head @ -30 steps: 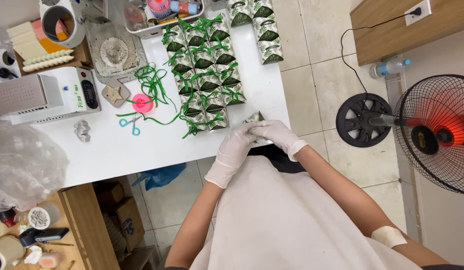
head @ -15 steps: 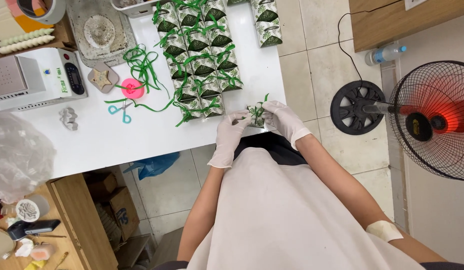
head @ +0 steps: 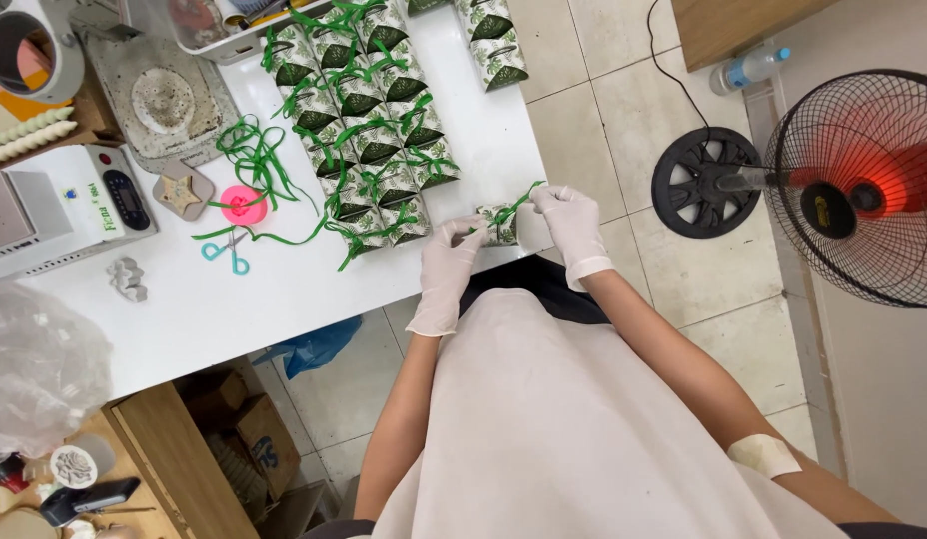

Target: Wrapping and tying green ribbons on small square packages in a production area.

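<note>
1. Right between the two gloved hands sits a small leaf-printed box (head: 500, 224), near the front edge of the white table (head: 284, 299), with a green ribbon (head: 524, 194) rising from it.
2. Her left hand (head: 452, 262) has its fingers curled in against the box's near side; it looks pinched on the ribbon or the box edge, though the glove hides exactly which.
3. Her right hand (head: 571, 220) is closed at the fingertips on the ribbon's upper end, drawing it up and away from the box.
4. Just beyond the left hand lie rows of matching boxes (head: 369, 130), already crossed with green ribbon, running away toward the far side of the table.
5. Further out to the left of that hand lie a loose tangle of ribbon (head: 252, 160), a pink round object (head: 242, 203) and a pair of light blue scissors (head: 227, 251).
6. Past those sits a white machine with a dark panel (head: 64, 205), and behind it a grey tray (head: 164, 100).
7. Well off to the right of the right hand, on the tiled floor, stands a black fan with a red centre (head: 853, 190), and a plastic bottle (head: 748, 68) lies beside a wooden cabinet.
</note>
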